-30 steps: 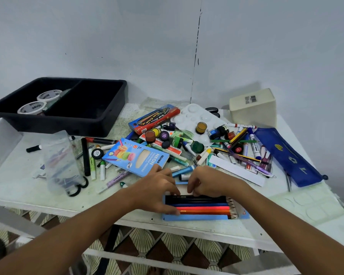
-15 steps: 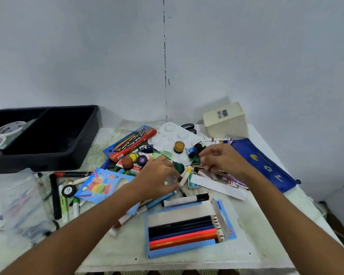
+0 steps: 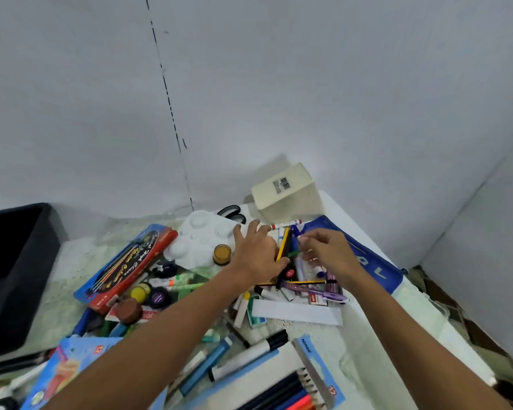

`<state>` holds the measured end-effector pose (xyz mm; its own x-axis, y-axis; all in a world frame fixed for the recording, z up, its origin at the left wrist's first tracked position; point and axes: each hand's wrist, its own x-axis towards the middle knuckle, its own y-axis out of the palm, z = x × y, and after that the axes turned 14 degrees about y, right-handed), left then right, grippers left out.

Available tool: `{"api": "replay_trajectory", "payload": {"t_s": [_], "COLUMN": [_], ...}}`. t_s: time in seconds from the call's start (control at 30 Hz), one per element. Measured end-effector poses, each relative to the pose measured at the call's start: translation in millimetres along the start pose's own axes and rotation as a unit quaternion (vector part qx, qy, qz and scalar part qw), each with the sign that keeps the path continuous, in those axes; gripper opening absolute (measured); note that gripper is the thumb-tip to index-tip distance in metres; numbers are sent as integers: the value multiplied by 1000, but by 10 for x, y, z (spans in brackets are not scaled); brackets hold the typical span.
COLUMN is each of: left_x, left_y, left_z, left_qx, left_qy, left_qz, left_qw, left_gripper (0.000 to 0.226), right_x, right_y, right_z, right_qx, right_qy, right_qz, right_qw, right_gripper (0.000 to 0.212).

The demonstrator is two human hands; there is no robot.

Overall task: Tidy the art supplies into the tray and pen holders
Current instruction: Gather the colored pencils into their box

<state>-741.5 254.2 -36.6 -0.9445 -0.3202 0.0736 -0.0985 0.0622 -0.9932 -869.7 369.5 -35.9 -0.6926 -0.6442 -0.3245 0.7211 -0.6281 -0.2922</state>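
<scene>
Head view: task barely started; supplies litter frame centre, black tray far left. Left hand spread wide on pencils; right hand pinches a green pen.

The black plastic tray sits at the frame's left edge; the cream rectangular box stands upper centre, behind the white paint palette.

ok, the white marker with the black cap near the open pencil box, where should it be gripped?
Take the white marker with the black cap mid-barrel, from above, grip across its width. It lies flat and diagonal, cap toward the far right, its upper side exposed; the open blue pencil box crowds its near side.
</scene>
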Motion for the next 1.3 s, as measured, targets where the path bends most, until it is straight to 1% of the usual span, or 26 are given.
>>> {"api": "replay_trajectory", "payload": {"t_s": [0.07, 0.13, 0.23, 0.33, 0.4, 0.43, 0.47, 0.53, 0.57, 0.6, 0.7, 0.8, 0.87, 0.93, 1.0, 1.03, 1.2, 1.3], "left_x": [49, 46, -15, -86, -127, -140, -150, -160, -163, -160, -150, -124, -100, -67, -34, -26, -30, -78], "left_y": [25, 23, -16, -78, -122, -139, -150, -154, -148, -139, -86, -51, -53, -55, -57, -62, -92, -112], "left_z": [2, 18, 56, 88, 83, 68, 48, 1, -26, -48, -100, -158, -201, -263, -327, -349, -400, -416], "left_qx": [-2, -45, -109, -156, -190, -199, -202, -202, -201, -201, -186, -133, -70, 4, 60, 71, 88, 100], "left_qy": [-7, -16, -43, -58, -41, -25, -7, 14, 14, 10, 13, 1, -22, -39, -50, -56, -91, -134], "left_qz": [12, -15, -98, -188, -218, -222, -223, -220, -214, -205, -194, -188, -153, -79, -21, -8, 8, -19], "left_qw": [1000, 999, 988, 968, 956, 954, 954, 954, 956, 958, 963, 973, 986, 996, 997, 996, 992, 986], "left_gripper": [40, 33, 29, 25, 22, 21, 20, 17, 16, 16, 17, 31, 36, 36, 37, 35, 23, 23], "right_x": [22, 45, 62, 53, 43, 43, 48, 68, 90, 114, 201, 299, 371, 423, 462, 475, 511, 479], "right_y": [-7, -22, -19, 59, 118, 138, 146, 136, 121, 101, 12, -182, -328, -444, -515, -534, -538, -492], "right_z": [-29, -48, -35, 39, 121, 173, 224, 311, 335, 346, 364, 392, 396, 369, 322, 301, 230, 206], "right_qx": [0, 8, 28, 39, 89, 140, 202, 321, 362, 384, 400, 448, 450, 431, 403, 390, 334, 267], "right_qy": [8, 15, 19, 17, 37, 60, 89, 142, 157, 163, 151, 135, 124, 125, 137, 142, 167, 186], "right_qz": [-4, -6, -4, 18, 53, 84, 123, 196, 221, 237, 247, 232, 216, 218, 230, 236, 262, 286], "right_qw": [1000, 1000, 999, 999, 994, 985, 968, 916, 892, 878, 870, 853, 858, 867, 875, 879, 890, 901], "right_gripper": [10, 10, 11, 12, 13, 17, 21, 24, 24, 22, 23, 21, 18, 18, 19, 19, 20, 22]}}
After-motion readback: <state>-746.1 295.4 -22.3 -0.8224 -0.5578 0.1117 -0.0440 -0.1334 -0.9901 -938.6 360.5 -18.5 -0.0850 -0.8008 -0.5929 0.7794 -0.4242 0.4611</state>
